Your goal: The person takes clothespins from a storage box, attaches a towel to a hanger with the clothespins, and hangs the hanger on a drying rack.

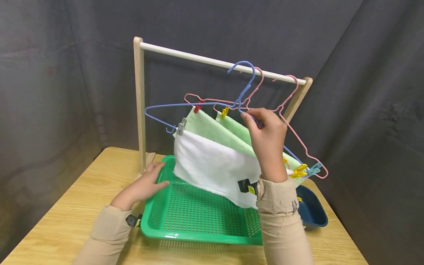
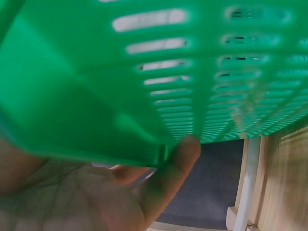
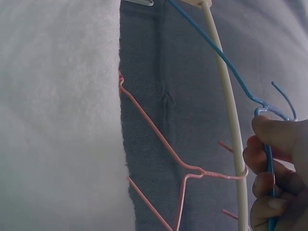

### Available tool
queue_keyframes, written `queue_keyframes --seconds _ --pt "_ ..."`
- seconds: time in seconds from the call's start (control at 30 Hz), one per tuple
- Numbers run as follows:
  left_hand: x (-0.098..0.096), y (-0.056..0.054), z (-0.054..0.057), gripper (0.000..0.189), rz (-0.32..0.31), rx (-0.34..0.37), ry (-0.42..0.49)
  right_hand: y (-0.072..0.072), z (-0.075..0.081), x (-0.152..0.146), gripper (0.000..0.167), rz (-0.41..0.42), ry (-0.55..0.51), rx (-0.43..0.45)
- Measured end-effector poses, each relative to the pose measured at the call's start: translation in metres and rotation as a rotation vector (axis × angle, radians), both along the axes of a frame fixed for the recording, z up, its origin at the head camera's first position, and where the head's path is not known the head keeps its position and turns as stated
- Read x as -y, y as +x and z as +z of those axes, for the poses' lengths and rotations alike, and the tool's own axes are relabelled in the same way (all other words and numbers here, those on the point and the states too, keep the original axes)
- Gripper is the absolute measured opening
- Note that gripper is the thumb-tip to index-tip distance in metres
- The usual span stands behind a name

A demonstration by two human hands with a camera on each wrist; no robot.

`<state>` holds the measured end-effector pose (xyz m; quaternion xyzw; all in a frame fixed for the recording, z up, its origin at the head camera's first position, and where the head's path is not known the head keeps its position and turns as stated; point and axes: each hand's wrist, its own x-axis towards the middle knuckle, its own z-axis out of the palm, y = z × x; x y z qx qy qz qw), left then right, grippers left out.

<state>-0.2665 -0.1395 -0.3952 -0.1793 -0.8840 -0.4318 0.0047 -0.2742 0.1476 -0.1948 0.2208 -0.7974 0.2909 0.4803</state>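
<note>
My right hand point(image 1: 266, 134) pinches a blue clothes hanger point(image 3: 231, 70) just below its hook, thumb against the fingers. From that hanger hangs a white towel point(image 1: 212, 162), fastened by a grey clothespin point(image 1: 181, 126) at the left and a yellow clothespin point(image 1: 299, 171) at the right. The blue hook overlaps the white rail point(image 1: 192, 56) in the head view but stands beside it in the right wrist view. Lower left, my left hand point(image 1: 144, 186) holds the left side of a green basket point(image 1: 202, 239), thumb at the rim and a finger along the outer wall.
Two pink hangers point(image 3: 154, 127) hang on the rail, carrying light green towels point(image 1: 207, 127) with a red clothespin point(image 1: 198, 106) and other clothespins. A dark blue tub point(image 1: 313, 209) stands at the right on the wooden table point(image 1: 76, 206). The rack's left post point(image 1: 139, 103) rises behind the basket.
</note>
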Motion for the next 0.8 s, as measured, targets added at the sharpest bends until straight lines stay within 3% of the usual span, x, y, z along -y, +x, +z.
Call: queue_keyframes --seconds 0.27,0.57,0.8 --pt "0.001 -0.001 -0.006 0.077 -0.028 -0.038 0.012 -0.012 0.004 0.008 0.010 0.004 0.018 0.008" --pt "0.002 -0.001 -0.005 0.081 -0.038 -0.032 0.002 -0.020 0.016 0.020 0.011 0.022 0.033 0.008" --pt "0.000 0.001 -0.005 0.081 -0.035 -0.015 0.007 -0.026 0.015 0.030 0.018 0.017 0.020 0.056"
